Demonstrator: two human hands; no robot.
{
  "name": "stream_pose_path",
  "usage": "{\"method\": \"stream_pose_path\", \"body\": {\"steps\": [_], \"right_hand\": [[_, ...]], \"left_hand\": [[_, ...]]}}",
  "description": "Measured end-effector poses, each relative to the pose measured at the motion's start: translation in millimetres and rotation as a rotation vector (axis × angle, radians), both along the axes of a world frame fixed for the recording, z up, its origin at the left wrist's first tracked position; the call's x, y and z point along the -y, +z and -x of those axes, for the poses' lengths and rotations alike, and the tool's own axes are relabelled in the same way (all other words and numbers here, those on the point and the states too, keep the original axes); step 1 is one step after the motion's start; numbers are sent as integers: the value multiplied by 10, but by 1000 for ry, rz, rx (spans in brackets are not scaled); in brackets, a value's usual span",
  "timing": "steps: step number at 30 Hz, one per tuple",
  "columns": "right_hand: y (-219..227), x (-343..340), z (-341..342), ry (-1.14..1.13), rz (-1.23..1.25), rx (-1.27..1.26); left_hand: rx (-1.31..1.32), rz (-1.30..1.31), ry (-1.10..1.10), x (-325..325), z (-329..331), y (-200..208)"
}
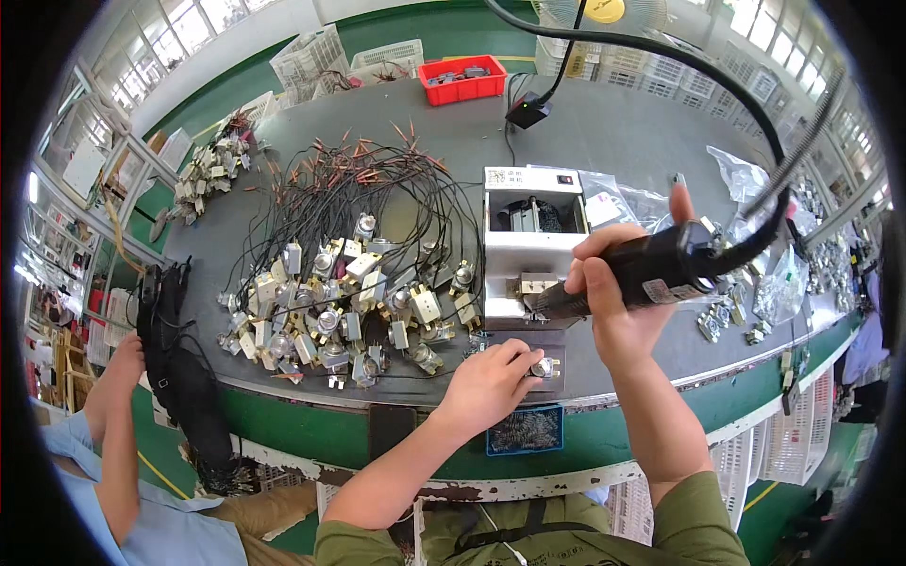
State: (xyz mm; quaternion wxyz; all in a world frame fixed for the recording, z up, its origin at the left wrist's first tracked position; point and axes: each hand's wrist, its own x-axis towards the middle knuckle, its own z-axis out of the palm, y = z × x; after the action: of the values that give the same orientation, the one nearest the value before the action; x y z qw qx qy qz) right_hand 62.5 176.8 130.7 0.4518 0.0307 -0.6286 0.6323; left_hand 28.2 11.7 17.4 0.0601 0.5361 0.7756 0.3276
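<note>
My right hand [623, 325] is wrapped round a black electric screwdriver [661, 264], which tilts with its nose toward the front of a white screw feeder box [505, 253]. The driver's tip is hard to make out against the box. Near the table's front edge, my left hand [486, 382] pinches a small metal-and-white switch-like part [545, 368] over a flat plate. Left of the box lies a heap of similar parts [354, 311], with black wires [368, 193] trailing back to reddish-brown ends.
A blue tray of screws [525, 443] sits below my left hand. At the back stands a red bin [462, 90]. Clear bags and metal fittings [722, 316] lie to the right. A thick black cable [698, 66] hangs overhead. A co-worker's hand [123, 363] is at the left.
</note>
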Motion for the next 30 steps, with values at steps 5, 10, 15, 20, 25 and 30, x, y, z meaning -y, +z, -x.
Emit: {"method": "stream_pose_path", "body": {"steps": [5, 10, 15, 20, 25, 30], "right_hand": [[-70, 26, 79, 11, -37, 39], [-37, 52, 94, 34, -89, 56], [-105, 110, 130, -134, -141, 69], [-28, 250, 164, -18, -23, 53], [-16, 183, 156, 21, -56, 79], [-25, 97, -136, 48, -193, 172]], "left_hand": [[-4, -18, -6, 10, 11, -38], [-3, -32, -10, 11, 7, -37], [2, -31, -15, 12, 17, -48], [0, -8, -8, 22, 8, -23], [-26, -6, -6, 29, 14, -11], [-36, -30, 8, 6, 15, -32]]}}
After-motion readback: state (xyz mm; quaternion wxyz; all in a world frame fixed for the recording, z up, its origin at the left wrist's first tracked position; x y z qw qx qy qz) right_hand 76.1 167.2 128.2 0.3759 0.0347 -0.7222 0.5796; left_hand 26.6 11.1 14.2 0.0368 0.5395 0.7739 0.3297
